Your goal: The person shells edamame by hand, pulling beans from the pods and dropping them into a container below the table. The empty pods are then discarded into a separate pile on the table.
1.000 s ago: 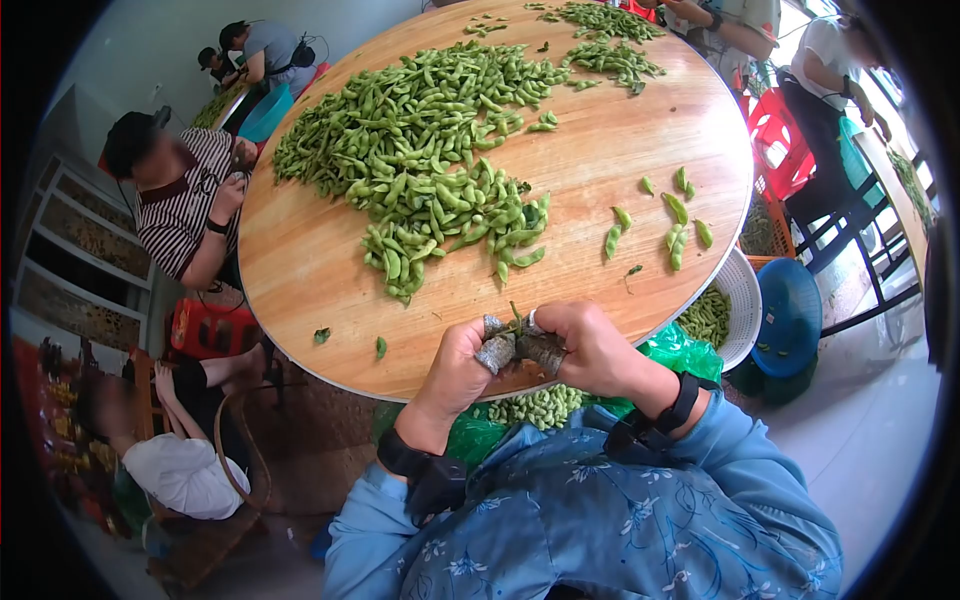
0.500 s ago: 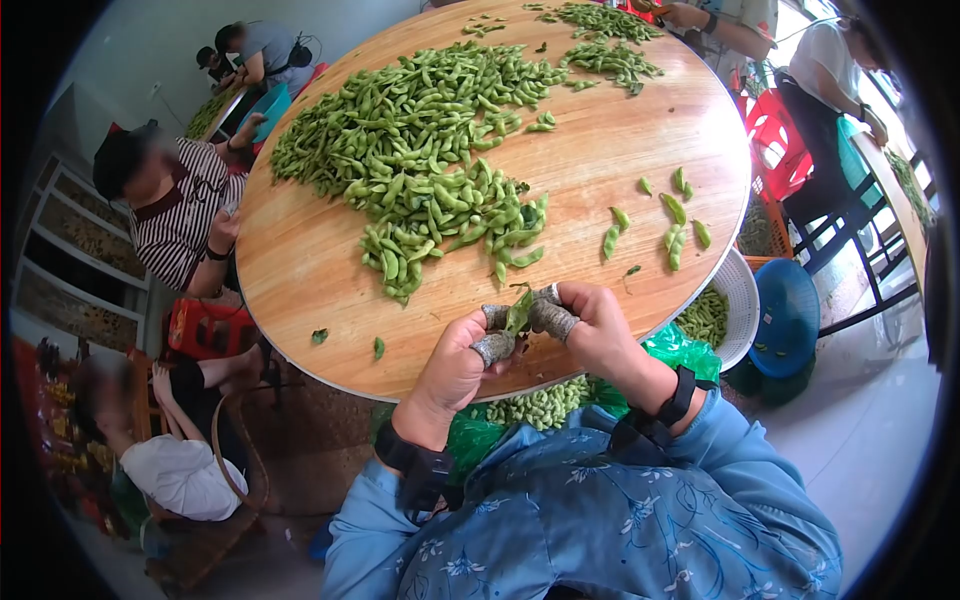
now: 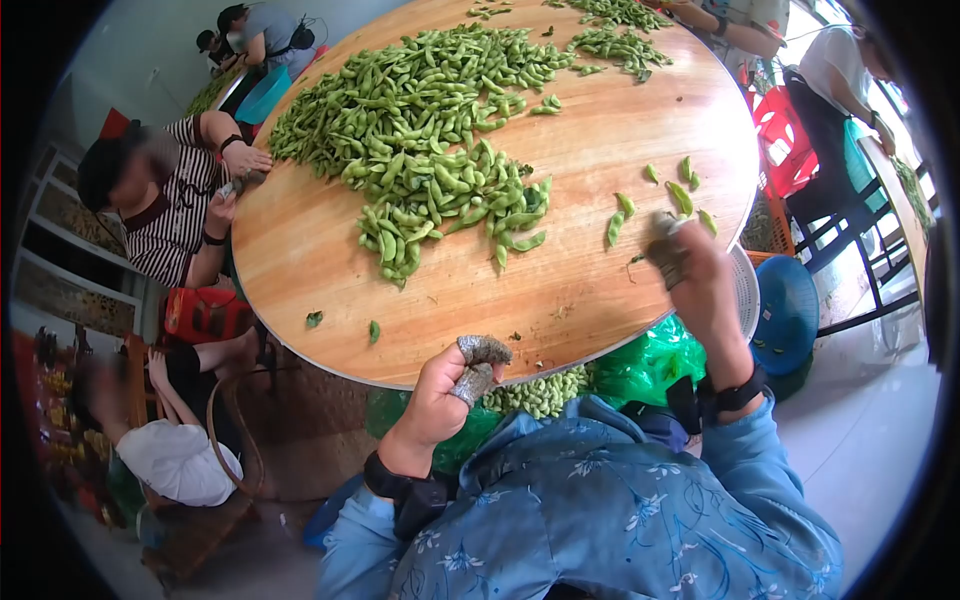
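- The left hand (image 3: 435, 400) was curled near the table (image 3: 560, 290) edge, grey wraps (image 3: 472, 383) on its fingers; whether it pinched anything could not be told.
- The right hand (image 3: 703, 290), blurred, reached over the table; its grip could not be told.
- Loose pods (image 3: 614, 230) lay just beside and beyond the right fingertips.
- The pile (image 3: 430, 120) of pods lay ahead of the left hand.
- Shelled beans (image 3: 545, 392) sat below the edge, between the hands.
- A white basket (image 3: 746, 290) stood right of the right hand, partly hidden.
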Demonstrator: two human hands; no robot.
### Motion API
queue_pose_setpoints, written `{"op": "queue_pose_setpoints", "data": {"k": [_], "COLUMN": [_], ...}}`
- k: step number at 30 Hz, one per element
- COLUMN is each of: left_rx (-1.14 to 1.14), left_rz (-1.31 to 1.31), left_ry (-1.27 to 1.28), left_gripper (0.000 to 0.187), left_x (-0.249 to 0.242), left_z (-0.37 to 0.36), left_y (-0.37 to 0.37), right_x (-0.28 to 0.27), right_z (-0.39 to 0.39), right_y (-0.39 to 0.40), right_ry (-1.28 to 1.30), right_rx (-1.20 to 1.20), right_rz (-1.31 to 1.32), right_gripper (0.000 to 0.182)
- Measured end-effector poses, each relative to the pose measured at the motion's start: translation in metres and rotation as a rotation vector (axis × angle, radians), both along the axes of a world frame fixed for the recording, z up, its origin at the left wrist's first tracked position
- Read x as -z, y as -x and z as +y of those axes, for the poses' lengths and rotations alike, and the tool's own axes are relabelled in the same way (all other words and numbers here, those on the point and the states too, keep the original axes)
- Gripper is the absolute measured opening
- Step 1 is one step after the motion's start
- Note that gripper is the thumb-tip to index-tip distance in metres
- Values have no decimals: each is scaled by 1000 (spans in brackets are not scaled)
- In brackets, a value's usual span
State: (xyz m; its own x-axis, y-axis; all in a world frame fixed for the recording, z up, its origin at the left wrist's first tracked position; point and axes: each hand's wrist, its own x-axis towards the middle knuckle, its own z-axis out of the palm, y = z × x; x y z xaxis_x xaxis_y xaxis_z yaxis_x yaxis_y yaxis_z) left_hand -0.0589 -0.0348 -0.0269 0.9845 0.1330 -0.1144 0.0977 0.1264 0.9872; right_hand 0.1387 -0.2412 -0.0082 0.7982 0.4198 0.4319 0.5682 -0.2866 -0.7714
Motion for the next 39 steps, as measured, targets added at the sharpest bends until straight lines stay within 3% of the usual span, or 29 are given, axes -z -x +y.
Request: {"op": "queue_pose_setpoints", "data": {"k": [5,7,10,11,12,15,16,17,18,19,21,23,24,25,27,29,32,33,34,37,39], "left_rx": [-47,-66,-98,-97,-85,46,144,254,235,253,274,209,201,113,-9,-197,-555,-693,-756,-737,-644], "left_rz": [-26,-51,-70,-83,-99,-108,-134,-158,-158,-258,-359,-256,-251,-189,-129,-101,-110,90,131,288,213], "left_ry": [6,33,14,13,21,-73,-248,-421,-426,-467,-508,-260,-278,-251,-250,-189,-576,-726,-1040,-1353,-1291], "left_gripper": [18,18,20,20,21,17,15,14,14,14,15,14,14,13,12,10,17,24,28,26,24], "left_x": [8,5,1,-1,2,1,-8,-14,-16,-16,-14,-14,-14,-14,-12,-7,-7,-9,-6,8,16], "left_z": [-3,-5,-1,-1,-3,-6,-7,-5,-3,-4,-7,-3,-1,1,9,17,30,39,54,83,80], "left_y": [0,-1,2,4,6,12,13,13,14,12,11,15,18,21,24,29,33,31,31,24,14], "right_x": [-4,4,5,-2,11,12,14,6,0,-3,-2,8,0,-3,8,6,3,2,1,0,9], "right_z": [47,62,72,69,64,41,34,29,24,21,24,42,47,57,73,81,74,71,67,62,55], "right_y": [48,56,59,58,55,18,10,6,3,3,11,35,46,61,70,75,66,59,56,58,54], "right_ry": [301,398,235,270,132,259,298,304,307,197,207,28,172,166,175,141,167,169,199,159,168], "right_rx": [-664,-779,-854,-795,-741,-429,-223,-112,-39,-50,-100,-255,-401,-487,-646,-638,-546,-511,-507,-463,-430], "right_rz": [179,157,200,305,402,124,-2,116,169,197,-55,164,-36,125,61,97,148,147,142,163,197], "right_gripper": [26,23,20,17,19,14,10,12,13,12,12,27,39,32,23,19,15,15,15,15,17]}}
